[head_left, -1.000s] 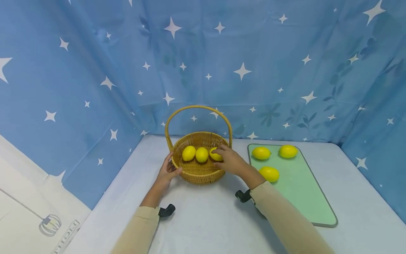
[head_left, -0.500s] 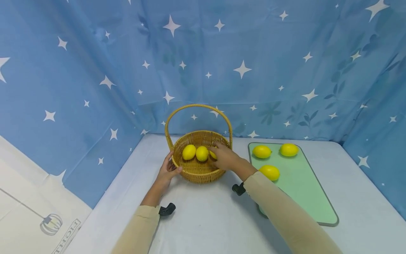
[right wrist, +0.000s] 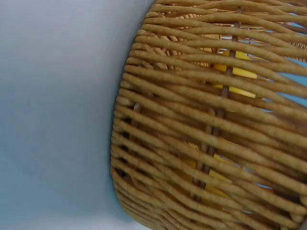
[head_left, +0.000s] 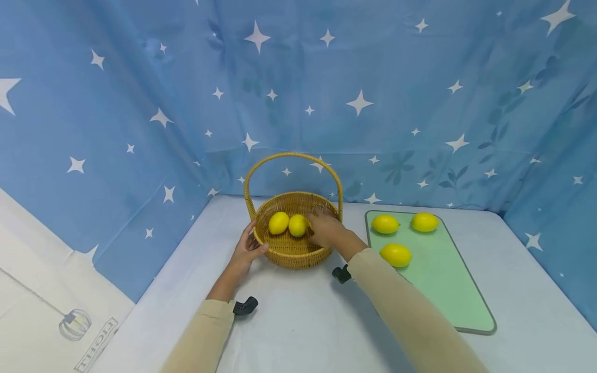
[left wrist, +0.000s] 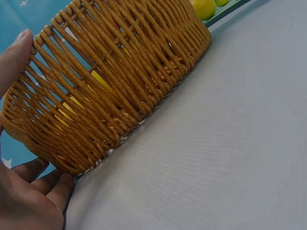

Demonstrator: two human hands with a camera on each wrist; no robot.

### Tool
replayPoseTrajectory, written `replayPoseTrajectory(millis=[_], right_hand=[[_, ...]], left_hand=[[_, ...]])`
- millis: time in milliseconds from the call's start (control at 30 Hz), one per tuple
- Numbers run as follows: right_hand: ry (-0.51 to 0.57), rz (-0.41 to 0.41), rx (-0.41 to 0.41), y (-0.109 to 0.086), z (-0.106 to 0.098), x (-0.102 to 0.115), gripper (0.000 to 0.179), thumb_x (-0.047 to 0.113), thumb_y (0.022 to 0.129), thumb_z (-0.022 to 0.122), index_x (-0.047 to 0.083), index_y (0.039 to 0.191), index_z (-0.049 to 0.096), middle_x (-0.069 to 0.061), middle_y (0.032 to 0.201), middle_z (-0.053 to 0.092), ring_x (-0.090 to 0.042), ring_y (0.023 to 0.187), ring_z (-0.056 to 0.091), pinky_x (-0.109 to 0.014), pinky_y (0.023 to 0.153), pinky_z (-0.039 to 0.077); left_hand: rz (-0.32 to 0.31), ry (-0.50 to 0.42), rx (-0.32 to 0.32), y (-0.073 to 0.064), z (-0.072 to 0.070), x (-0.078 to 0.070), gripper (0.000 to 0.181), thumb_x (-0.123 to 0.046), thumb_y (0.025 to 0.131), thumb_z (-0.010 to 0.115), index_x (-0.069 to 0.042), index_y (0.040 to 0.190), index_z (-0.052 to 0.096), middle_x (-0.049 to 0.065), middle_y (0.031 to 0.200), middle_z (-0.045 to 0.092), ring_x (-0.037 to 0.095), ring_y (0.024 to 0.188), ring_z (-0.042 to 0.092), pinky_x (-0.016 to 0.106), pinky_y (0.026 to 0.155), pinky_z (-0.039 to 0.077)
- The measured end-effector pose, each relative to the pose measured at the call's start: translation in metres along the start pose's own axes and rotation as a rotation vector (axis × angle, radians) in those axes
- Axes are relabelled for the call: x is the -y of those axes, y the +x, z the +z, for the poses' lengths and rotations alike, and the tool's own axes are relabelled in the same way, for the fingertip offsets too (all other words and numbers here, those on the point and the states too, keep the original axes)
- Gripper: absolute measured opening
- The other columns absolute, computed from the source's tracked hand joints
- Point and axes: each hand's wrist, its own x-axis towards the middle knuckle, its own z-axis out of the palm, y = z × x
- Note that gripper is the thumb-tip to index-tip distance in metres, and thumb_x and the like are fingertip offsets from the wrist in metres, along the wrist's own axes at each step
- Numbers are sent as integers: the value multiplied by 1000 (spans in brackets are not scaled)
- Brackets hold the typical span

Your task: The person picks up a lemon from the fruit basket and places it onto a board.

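A wicker basket (head_left: pixel 294 260) with a tall arched handle stands on the table. Two lemons (head_left: pixel 278 223) lie inside it side by side. My left hand (head_left: pixel 244 253) holds the basket's left side, thumb at the rim and fingers low against the wall, as the left wrist view shows of the basket wall (left wrist: pixel 120 62). Over the right part of the basket, my right hand (head_left: pixel 328 229) reaches in and covers almost all of a third lemon; whether the fingers grip it I cannot tell. The right wrist view has only the weave (right wrist: pixel 192 110), with yellow behind it.
Right of the basket lies a green board (head_left: pixel 448 274) with a grey edge, bearing three lemons (head_left: pixel 396 255). A blue star-patterned curtain (head_left: pixel 298 77) hangs behind the white-covered table (head_left: pixel 289 331) and along its sides.
My right hand has moved left and deeper into the basket, covering more of the third lemon. The left hand and the basket stay in place.
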Motion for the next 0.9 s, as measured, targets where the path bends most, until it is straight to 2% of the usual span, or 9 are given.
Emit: replayPoseTrajectory(millis=[133, 333, 500, 667, 800, 900], right_hand=[[-35, 2, 10, 1, 1, 0, 71, 33, 91, 68, 13, 151, 37, -18, 154, 29, -36, 139, 30, -50, 108, 34], [-29, 5, -32, 2, 0, -1, 67, 31, 88, 72, 13, 147, 45, -19, 152, 32, -38, 137, 33, -50, 106, 37], [-39, 17, -30, 1, -2, 1, 70, 33, 86, 74, 11, 146, 45, -21, 149, 35, -37, 132, 41, -49, 104, 40], [-110, 36, 1, -1, -2, 3, 74, 40, 84, 75, 7, 145, 47, -20, 137, 49, -32, 114, 56, -45, 94, 48], [-125, 36, 10, 0, -1, 4, 72, 38, 85, 75, 9, 144, 48, -17, 130, 55, -29, 103, 59, -43, 87, 52], [-118, 26, 13, 1, -1, 4, 70, 33, 86, 73, 10, 145, 46, -18, 132, 54, -28, 100, 59, -42, 83, 52]], left_hand=[[3, 13, 9, 2, -1, 0, 84, -12, 90, 71, -30, 155, 20, 15, 158, 19, 27, 144, 21, 39, 115, 22], [15, 15, 9, 4, -2, -1, 84, -11, 90, 71, -30, 155, 21, 16, 158, 20, 27, 144, 21, 40, 115, 22], [14, 21, 4, 5, -3, 0, 84, -12, 90, 71, -31, 155, 22, 16, 158, 18, 28, 144, 21, 40, 115, 22], [9, 16, 2, 4, -3, 2, 85, -11, 90, 72, -29, 155, 21, 17, 158, 19, 29, 144, 21, 41, 115, 22], [2, 14, 3, 2, -2, 1, 85, -9, 90, 70, -28, 156, 20, 16, 158, 20, 28, 144, 21, 40, 115, 22], [-15, 1, 18, -3, 1, -11, 85, -6, 91, 68, -24, 157, 17, 19, 158, 17, 30, 145, 18, 41, 115, 20]])
